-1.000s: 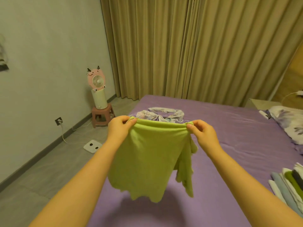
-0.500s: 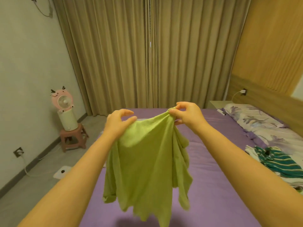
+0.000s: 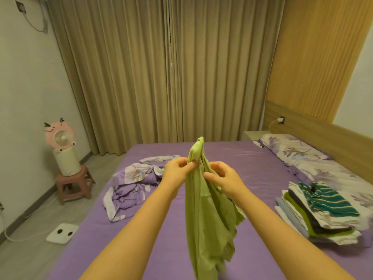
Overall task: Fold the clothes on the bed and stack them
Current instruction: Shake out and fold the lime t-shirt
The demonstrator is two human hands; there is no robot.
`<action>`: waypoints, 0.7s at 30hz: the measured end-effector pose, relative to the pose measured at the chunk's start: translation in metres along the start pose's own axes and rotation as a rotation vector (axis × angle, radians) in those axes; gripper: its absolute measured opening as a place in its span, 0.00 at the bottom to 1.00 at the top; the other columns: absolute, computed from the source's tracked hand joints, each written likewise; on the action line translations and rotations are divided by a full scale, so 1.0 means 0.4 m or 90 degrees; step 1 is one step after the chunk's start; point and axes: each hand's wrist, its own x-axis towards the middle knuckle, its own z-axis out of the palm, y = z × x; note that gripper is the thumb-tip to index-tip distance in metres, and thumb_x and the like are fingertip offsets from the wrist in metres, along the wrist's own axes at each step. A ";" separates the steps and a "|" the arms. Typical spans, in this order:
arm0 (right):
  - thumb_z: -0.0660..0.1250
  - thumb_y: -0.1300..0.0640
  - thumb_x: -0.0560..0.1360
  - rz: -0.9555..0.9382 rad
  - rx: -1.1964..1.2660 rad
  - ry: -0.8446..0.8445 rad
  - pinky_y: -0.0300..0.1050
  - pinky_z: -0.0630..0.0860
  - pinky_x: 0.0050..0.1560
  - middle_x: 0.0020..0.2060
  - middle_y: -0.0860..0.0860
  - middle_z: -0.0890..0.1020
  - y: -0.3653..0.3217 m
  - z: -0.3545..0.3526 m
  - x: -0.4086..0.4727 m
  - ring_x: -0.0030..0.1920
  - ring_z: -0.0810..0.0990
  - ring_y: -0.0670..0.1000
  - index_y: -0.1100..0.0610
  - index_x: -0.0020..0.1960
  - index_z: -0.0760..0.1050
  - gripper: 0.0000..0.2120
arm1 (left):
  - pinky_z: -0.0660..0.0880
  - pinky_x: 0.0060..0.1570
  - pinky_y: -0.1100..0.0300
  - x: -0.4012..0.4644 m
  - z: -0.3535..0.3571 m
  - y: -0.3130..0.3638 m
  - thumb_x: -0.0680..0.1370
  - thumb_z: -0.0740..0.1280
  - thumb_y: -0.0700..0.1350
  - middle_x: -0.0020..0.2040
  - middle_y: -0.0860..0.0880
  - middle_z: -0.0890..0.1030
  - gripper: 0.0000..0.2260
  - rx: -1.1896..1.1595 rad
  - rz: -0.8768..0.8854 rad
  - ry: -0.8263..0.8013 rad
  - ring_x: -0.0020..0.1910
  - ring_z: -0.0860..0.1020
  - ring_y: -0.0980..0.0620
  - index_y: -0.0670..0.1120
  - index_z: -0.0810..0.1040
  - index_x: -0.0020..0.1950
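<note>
Hands — left hand and right hand — pinch one bunched light-green cotton garment above the purple-sheeted bed; one folded clothes stack lies right.

No readable text, labels, brands, numbers or signs were seen anywhere in the view. The clothes, bedding, curtains and walls carried only patterns and plain colour, no lettering.
</note>
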 end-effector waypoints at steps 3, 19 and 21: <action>0.69 0.61 0.74 0.026 -0.010 0.057 0.39 0.71 0.36 0.34 0.52 0.77 0.047 -0.002 -0.027 0.34 0.75 0.47 0.61 0.46 0.77 0.03 | 0.79 0.51 0.45 0.015 -0.001 0.004 0.77 0.69 0.44 0.46 0.42 0.84 0.06 -0.034 -0.008 0.007 0.48 0.82 0.43 0.41 0.81 0.46; 0.66 0.69 0.74 0.138 0.320 0.244 0.38 0.77 0.27 0.27 0.53 0.77 -0.133 -0.036 0.115 0.25 0.78 0.45 0.61 0.37 0.72 0.09 | 0.72 0.56 0.62 -0.039 0.044 -0.095 0.70 0.73 0.45 0.61 0.55 0.76 0.30 0.239 0.158 -0.148 0.60 0.75 0.56 0.50 0.66 0.70; 0.64 0.70 0.74 0.142 0.265 0.232 0.37 0.77 0.27 0.27 0.53 0.76 -0.132 -0.057 0.113 0.26 0.77 0.46 0.61 0.35 0.71 0.11 | 0.71 0.39 0.61 -0.014 0.028 -0.074 0.73 0.69 0.41 0.39 0.54 0.78 0.06 0.203 0.163 -0.052 0.41 0.76 0.55 0.48 0.77 0.48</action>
